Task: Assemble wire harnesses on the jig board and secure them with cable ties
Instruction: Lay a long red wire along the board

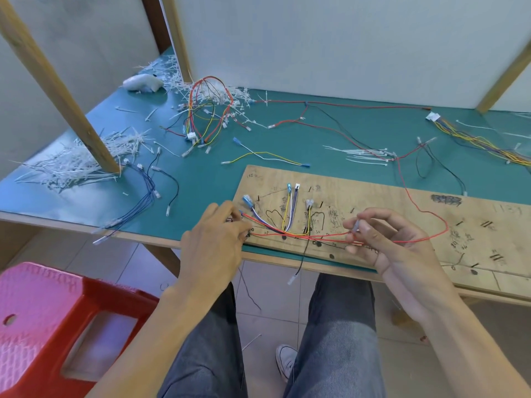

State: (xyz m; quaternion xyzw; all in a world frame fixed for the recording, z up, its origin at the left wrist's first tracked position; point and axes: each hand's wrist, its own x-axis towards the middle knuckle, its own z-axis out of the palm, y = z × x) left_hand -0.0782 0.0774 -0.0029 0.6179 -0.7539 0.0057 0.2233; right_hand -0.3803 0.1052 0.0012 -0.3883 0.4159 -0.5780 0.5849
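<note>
Pinching the red wire, the left hand and right hand should pull it straight and low across the jig board.

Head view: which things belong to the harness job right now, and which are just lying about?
In use: jig board, routed wires, red wire pinched by right hand, left hand at board's edge, cable ties.
Lying about: red stool, white tie heap, tangled harness, blue wires.

Head-worn wide-angle view, looking forward and down, close above the jig board
</note>
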